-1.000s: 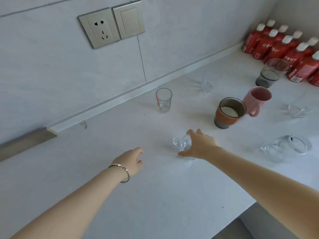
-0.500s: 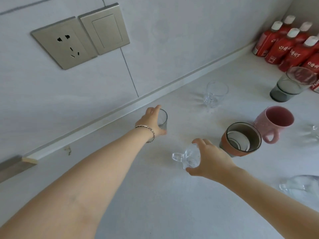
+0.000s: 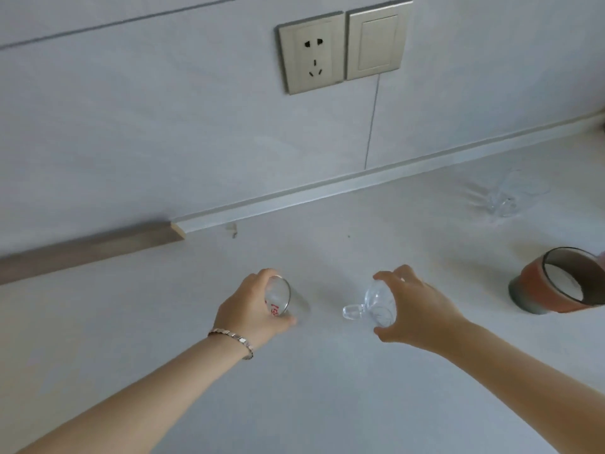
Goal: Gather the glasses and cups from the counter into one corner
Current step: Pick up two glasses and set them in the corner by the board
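Note:
My left hand [image 3: 250, 311], with a bracelet at the wrist, grips a small clear glass with red print [image 3: 277, 297] over the white counter [image 3: 294, 388]. My right hand [image 3: 414, 314] holds a small clear glass cup with a handle [image 3: 376, 306]; the handle points left. The two hands are side by side, a short gap between them. At the right edge stands an orange and grey cup [image 3: 556, 286]. Farther back on the right sits a clear tumbler [image 3: 505, 196], blurred.
A raised ledge [image 3: 327, 194] runs along the back of the counter against the grey wall. A wall socket [image 3: 311, 57] and a switch [image 3: 378, 39] are mounted above it. A brown strip [image 3: 88, 249] continues the ledge to the left.
My left hand has closed on the printed glass and brought it nearer and left. My right hand carried the handled cup left too. The view swung left, so the bottles and pink mug left the frame.

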Available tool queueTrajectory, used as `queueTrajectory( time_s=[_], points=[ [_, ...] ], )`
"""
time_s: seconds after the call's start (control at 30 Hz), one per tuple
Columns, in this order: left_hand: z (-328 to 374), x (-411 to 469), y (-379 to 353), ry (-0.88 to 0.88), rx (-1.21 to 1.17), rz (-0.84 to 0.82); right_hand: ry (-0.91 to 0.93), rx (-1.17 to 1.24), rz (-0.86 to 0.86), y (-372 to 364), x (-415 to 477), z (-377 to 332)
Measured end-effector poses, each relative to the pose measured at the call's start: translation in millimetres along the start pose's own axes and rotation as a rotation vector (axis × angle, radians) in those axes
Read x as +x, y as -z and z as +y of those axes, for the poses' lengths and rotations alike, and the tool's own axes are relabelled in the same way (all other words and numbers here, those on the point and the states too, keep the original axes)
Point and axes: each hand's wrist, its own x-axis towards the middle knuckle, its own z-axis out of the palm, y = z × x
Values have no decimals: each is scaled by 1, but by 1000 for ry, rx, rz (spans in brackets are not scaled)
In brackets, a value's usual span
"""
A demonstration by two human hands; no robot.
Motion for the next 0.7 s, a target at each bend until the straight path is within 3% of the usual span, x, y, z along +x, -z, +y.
queueTrajectory(
  time_s=[0.2, 0.37, 0.7],
  points=[
    [-149, -67, 70, 168, 55, 61, 220, -103, -46, -43, 6, -129],
    [-279, -97, 141, 240, 48, 116, 286, -101, -68, -93, 14, -255],
    [-463, -56, 263, 330, 55, 226, 360, -111, -114, -167, 60, -459]
  ],
)
